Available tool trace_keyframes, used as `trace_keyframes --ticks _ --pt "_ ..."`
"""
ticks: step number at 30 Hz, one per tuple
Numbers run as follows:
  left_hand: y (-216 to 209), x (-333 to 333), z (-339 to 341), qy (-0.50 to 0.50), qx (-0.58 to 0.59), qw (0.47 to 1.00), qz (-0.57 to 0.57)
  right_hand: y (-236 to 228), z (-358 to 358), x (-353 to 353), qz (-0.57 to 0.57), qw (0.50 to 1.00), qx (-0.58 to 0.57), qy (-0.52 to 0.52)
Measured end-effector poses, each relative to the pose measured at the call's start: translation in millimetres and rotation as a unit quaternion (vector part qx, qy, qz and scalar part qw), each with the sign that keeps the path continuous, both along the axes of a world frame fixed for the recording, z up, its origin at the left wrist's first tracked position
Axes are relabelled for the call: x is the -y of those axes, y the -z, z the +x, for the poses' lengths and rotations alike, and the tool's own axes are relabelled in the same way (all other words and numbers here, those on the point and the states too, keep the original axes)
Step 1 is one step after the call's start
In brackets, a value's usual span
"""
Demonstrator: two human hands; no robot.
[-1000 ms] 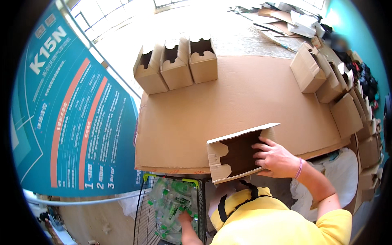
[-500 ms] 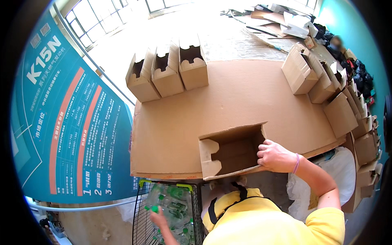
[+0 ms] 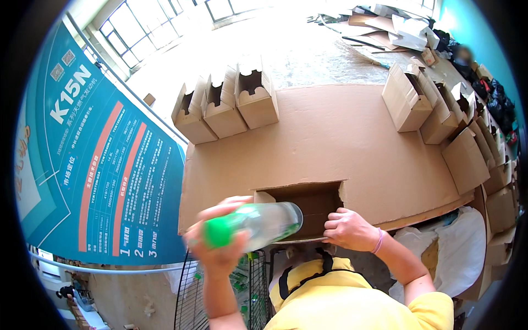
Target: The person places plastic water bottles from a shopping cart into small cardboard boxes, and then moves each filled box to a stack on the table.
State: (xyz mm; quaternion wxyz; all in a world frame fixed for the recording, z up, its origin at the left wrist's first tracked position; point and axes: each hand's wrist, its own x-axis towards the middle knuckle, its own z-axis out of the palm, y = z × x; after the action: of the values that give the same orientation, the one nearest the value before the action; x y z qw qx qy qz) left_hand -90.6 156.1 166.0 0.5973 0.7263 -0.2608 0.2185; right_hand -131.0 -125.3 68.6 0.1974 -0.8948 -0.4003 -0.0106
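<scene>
A clear plastic bottle with a green cap lies tilted in my left hand, its base pointing right over the opening of a brown cardboard box. My fingers wrap round its cap end. The box stands open-topped at the near edge of the cardboard-covered table; the bottle covers part of its left side. With closed fingers my right hand grips the box's near right corner. Below my left forearm, a black wire basket holds several more green-capped bottles.
Three open boxes stand at the table's far left. More open boxes crowd its right side. A teal banner rises on the left, and a white sack sits beside the near right edge. Flattened cardboard lies piled beyond.
My left hand has lifted a bottle up from the basket and brought it over the box's left side. My right hand stays at the box's corner. The view has shifted slightly.
</scene>
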Motion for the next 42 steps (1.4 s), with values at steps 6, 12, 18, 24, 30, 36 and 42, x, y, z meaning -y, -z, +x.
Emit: trace_keyframes --ticks 6,12,18,24,30,36,42 --pt "60 95 55 0.227 -0.042 0.757 0.612 8 -15 0 0.075 0.996 0.052 0.024" --pt "188 145 77 0.208 -0.089 0.731 0.644 14 -20 -12 0.056 0.995 0.078 0.001" --pt "302 139 101 0.214 -0.144 0.731 0.632 21 -8 -9 0.112 0.992 0.064 0.008" --pt "193 144 98 0.253 -0.009 0.605 0.755 13 0 -5 0.093 0.994 0.055 0.008" --pt "36 45 71 0.165 -0.084 0.848 0.496 6 11 -1 0.103 0.993 0.014 0.052" --pt "104 -148 0 -0.189 -0.267 0.936 0.131 2 11 -8 0.093 0.992 -0.005 0.083" --pt "445 -377 -110 -0.34 -0.463 0.742 0.346 -17 14 -17 0.04 0.993 -0.022 0.111"
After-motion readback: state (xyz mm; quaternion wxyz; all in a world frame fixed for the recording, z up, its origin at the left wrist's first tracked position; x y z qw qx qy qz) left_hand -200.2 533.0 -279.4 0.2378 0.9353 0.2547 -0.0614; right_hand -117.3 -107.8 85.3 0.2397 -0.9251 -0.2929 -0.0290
